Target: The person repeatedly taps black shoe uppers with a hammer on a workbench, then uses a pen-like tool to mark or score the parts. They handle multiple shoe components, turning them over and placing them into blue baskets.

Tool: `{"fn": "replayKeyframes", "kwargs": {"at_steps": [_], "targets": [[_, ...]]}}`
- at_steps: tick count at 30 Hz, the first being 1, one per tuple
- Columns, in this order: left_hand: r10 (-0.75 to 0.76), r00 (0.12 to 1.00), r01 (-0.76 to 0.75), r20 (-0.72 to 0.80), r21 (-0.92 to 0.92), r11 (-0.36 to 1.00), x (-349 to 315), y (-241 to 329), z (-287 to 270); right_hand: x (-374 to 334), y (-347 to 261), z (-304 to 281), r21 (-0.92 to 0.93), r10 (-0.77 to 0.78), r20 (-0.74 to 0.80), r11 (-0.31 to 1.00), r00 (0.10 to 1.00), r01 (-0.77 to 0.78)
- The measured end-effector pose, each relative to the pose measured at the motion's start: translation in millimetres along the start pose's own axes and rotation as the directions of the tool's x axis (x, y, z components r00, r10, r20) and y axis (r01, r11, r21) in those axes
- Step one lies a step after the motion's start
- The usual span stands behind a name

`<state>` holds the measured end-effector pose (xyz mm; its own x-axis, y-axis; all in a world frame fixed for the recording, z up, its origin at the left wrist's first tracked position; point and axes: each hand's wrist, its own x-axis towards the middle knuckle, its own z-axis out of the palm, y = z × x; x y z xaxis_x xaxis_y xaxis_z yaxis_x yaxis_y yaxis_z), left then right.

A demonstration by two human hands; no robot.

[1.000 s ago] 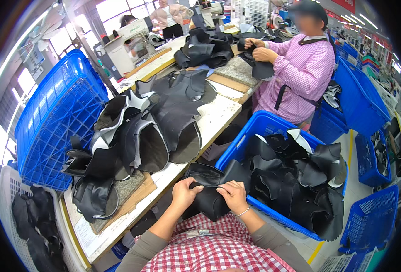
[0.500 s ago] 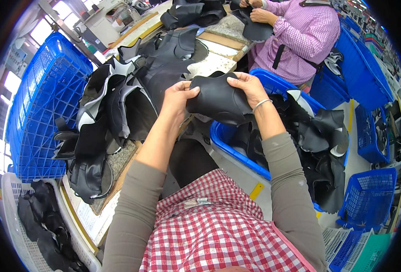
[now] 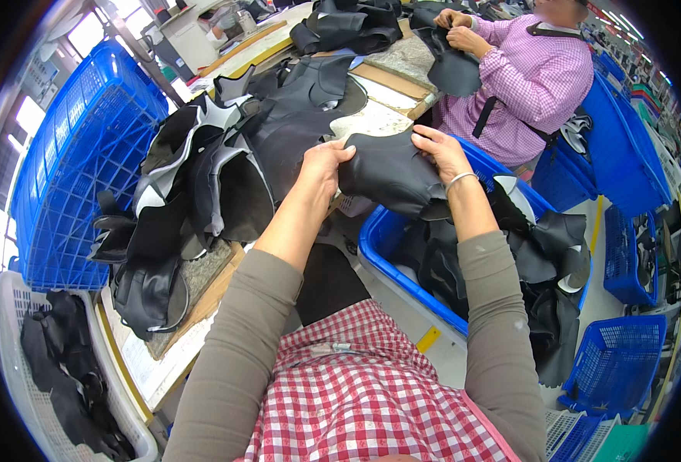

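A black leather shoe upper [image 3: 393, 173] is stretched between my two hands in front of me, smooth side up. My left hand [image 3: 323, 168] pinches its left edge, thumb on top. My right hand [image 3: 444, 156] grips the upper right edge, its fingers partly hidden behind the leather. Beneath my right forearm stands a blue basket [image 3: 409, 271] heaped with more black uppers [image 3: 444, 258]. To the left of my hands, a pile of black uppers with pale grey linings [image 3: 217, 165] covers the workbench [image 3: 371, 122].
Across the bench a person in a pink checked shirt [image 3: 537, 77] handles a black piece [image 3: 456, 73]. A blue crate [image 3: 71, 177] stands tipped up at left, above a white basket [image 3: 9, 323] holding black pieces. More blue crates [image 3: 621, 354] line the right side.
The view has shifted a little, moving the surroundings slightly right in the picture. Both hands still hold the shoe upper, and my right fingers have changed position along its upper edge.
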<state>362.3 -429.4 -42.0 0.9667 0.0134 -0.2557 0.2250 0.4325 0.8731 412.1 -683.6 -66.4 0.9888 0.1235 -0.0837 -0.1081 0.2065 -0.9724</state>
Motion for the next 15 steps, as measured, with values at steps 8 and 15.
{"fn": "replayKeyframes", "kwargs": {"at_steps": [8, 15], "targets": [[-0.040, 0.999, 0.040, -0.006, -0.013, 0.999, 1, -13, 2, -7, 15, -6, -0.050, 0.034, -0.016, 0.998, 0.999, -0.034], [0.011, 0.995, -0.046, 0.096, 0.373, 0.927, -35, -36, -18, -63, 23, -11, -0.434, 0.117, 0.386, 0.898, 0.915, 0.068]]}}
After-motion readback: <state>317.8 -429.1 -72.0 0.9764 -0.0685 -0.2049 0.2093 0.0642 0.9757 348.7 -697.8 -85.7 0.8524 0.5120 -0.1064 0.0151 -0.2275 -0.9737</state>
